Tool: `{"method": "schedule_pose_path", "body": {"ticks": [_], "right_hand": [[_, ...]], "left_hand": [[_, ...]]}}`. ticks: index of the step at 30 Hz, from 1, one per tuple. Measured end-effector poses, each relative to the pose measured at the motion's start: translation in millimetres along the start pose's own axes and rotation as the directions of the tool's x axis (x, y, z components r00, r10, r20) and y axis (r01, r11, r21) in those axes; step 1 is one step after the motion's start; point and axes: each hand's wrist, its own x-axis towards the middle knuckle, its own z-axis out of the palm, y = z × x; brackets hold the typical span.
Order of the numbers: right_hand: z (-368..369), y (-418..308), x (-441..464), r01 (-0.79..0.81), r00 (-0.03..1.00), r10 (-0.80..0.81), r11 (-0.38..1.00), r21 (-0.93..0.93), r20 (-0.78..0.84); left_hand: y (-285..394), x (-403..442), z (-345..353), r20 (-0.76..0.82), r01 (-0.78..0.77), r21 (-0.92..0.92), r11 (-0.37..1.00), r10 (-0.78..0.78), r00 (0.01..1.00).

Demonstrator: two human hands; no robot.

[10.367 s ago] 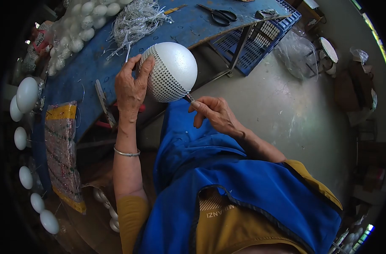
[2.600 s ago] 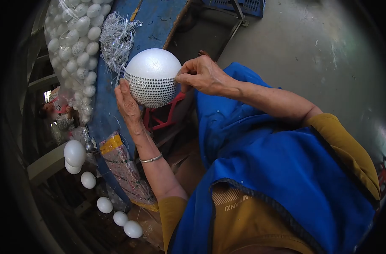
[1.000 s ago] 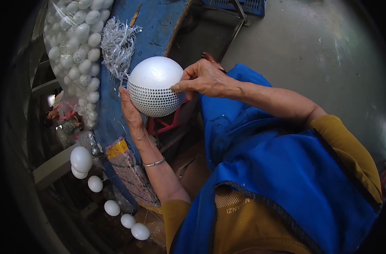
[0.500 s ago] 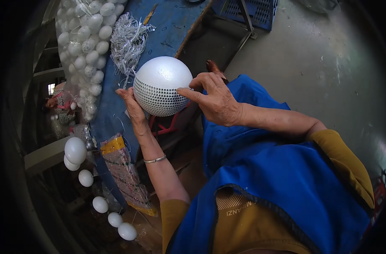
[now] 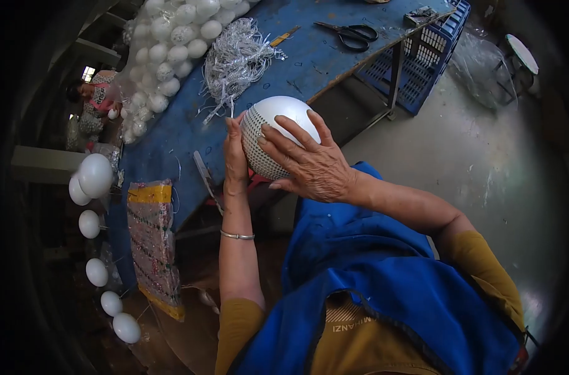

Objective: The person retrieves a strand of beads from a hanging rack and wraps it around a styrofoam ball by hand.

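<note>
A white ball (image 5: 282, 107) with rows of small gemstones around one side is held between both hands above the front edge of the table. My left hand (image 5: 236, 156) supports its left side, the palm against the studded band. Across the front and right lies my right hand (image 5: 319, 165), fingers spread and curved over the bare white part and the rows. Part of the studded band is hidden under this hand. A silvery bundle of strips (image 5: 237, 59) lies on the table just beyond the ball.
Black scissors (image 5: 354, 36) rest on the blue table (image 5: 284, 69). A big bag of white balls (image 5: 172, 53) stands at its far side. White balls on sticks (image 5: 96, 176) and a plastic packet (image 5: 152, 244) are at left. Another person (image 5: 100, 94) sits beyond; a blue crate (image 5: 431, 62) stands right.
My right hand has gone from a pinch at the studded band to lying spread over the ball. The ball has turned, tilting the rows. The view has shifted, bringing the scissors into sight.
</note>
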Motion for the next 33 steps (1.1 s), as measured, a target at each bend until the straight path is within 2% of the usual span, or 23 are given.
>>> {"method": "schedule_pose_path", "body": {"ticks": [1,2,4,5,6,8,9,11,12,14,15,16,17,18,20,22,25,26,27,29,30,32,33], "right_hand": [[7.4,-4.6,-1.0,0.017,0.999,-0.016,1.000,-0.020,0.047],[10.4,-5.8,-4.0,0.032,0.998,-0.030,0.999,-0.027,0.052],[7.2,-5.9,-8.9,0.061,0.994,-0.049,0.989,-0.135,0.094],[2.8,-7.0,-9.9,0.076,0.992,-0.061,0.987,-0.140,0.108],[-3.5,-6.4,-8.9,0.056,0.996,-0.050,0.995,-0.083,0.073],[-12.3,-5.6,-7.4,0.091,0.996,-0.091,0.995,-0.048,-0.008],[-11.9,-7.0,-3.6,0.109,0.994,-0.109,0.992,-0.059,0.007],[-4.2,-17.9,6.9,0.015,0.999,-0.018,0.998,-0.053,-0.051],[9.5,-16.6,5.9,0.011,1.000,-0.008,0.994,-0.107,0.030],[10.2,-13.7,-3.3,0.057,0.998,-0.052,0.985,-0.163,0.032],[7.8,-12.3,-9.4,0.087,0.996,-0.083,0.975,-0.204,0.028],[-4.0,-13.9,-11.7,0.057,0.996,-0.063,0.994,-0.088,-0.067],[-13.3,-13.3,-17.4,0.034,0.992,-0.043,0.997,-0.075,-0.117],[-22.8,-10.9,-22.6,0.018,0.985,-0.029,0.998,-0.066,-0.171],[-33.0,-3.5,-41.5,-0.034,0.987,0.025,0.998,-0.058,-0.158],[-29.6,8.6,-73.1,-0.252,0.967,0.248,0.965,-0.068,-0.059],[-31.8,16.4,-135.7,-0.487,0.871,0.489,0.872,-0.050,0.044],[-35.8,17.0,-156.0,-0.545,0.833,0.548,0.836,-0.061,0.073],[-40.9,16.2,-177.6,-0.546,0.832,0.550,0.835,-0.069,0.071],[-52.3,11.7,-220.2,-0.696,0.680,0.719,0.694,-0.183,0.145],[-58.5,7.2,-239.8,-0.707,0.669,0.732,0.681,-0.193,0.132],[-72.0,6.0,-270.5,-0.865,0.384,0.902,0.426,-0.266,0.197],[-79.9,8.6,-284.5,-0.902,0.284,0.937,0.333,-0.275,0.204]], "left_hand": [[0.5,-0.8,-0.7,0.041,-0.003,-0.011,1.000,0.003,0.999],[-2.4,-0.4,-0.8,-0.030,-0.067,0.088,0.994,0.070,0.997],[-1.6,-1.9,0.8,-0.052,-0.105,0.157,0.982,0.114,0.992],[-1.7,-5.3,1.3,-0.063,-0.127,0.236,0.963,0.146,0.987],[-4.6,-6.0,1.0,-0.073,-0.134,0.220,0.966,0.154,0.985],[-11.9,-2.3,1.6,-0.061,-0.105,-0.044,0.993,0.102,0.993],[-16.5,-1.5,3.0,-0.072,-0.115,-0.064,0.991,0.110,0.991],[-22.7,-2.1,6.2,-0.173,-0.159,-0.224,0.962,0.122,0.977],[-21.5,-2.9,5.3,-0.177,-0.171,-0.239,0.956,0.131,0.975],[-14.4,-12.1,1.7,-0.012,-0.174,-0.115,0.978,0.174,0.985],[-11.3,-14.9,-0.1,-0.013,-0.178,-0.128,0.976,0.178,0.984],[-9.4,-20.3,-1.7,-0.002,-0.196,-0.076,0.978,0.196,0.981],[-8.8,-22.6,-2.2,0.010,-0.221,-0.025,0.975,0.221,0.975],[-9.0,-23.3,-1.3,0.009,-0.232,-0.042,0.972,0.232,0.973],[-12.8,-35.6,0.6,-0.081,-0.319,0.150,0.936,0.334,0.939],[-15.5,-50.6,-0.9,-0.150,-0.373,0.354,0.857,0.446,0.882],[-13.5,-79.1,-7.3,-0.198,-0.403,0.539,0.740,0.576,0.793],[-13.5,-90.0,-9.7,-0.201,-0.408,0.631,0.660,0.648,0.735],[-18.3,-102.2,-9.7,-0.202,-0.412,0.624,0.664,0.647,0.736],[-32.4,-128.8,-8.2,-0.270,-0.308,0.529,0.791,0.501,0.822],[-43.4,-140.9,-5.2,-0.254,-0.319,0.519,0.793,0.499,0.828],[-70.5,-157.6,9.5,-0.136,-0.121,0.282,0.952,0.165,0.977],[-78.5,-157.3,10.0,-0.113,-0.130,0.270,0.954,0.166,0.980]]}}
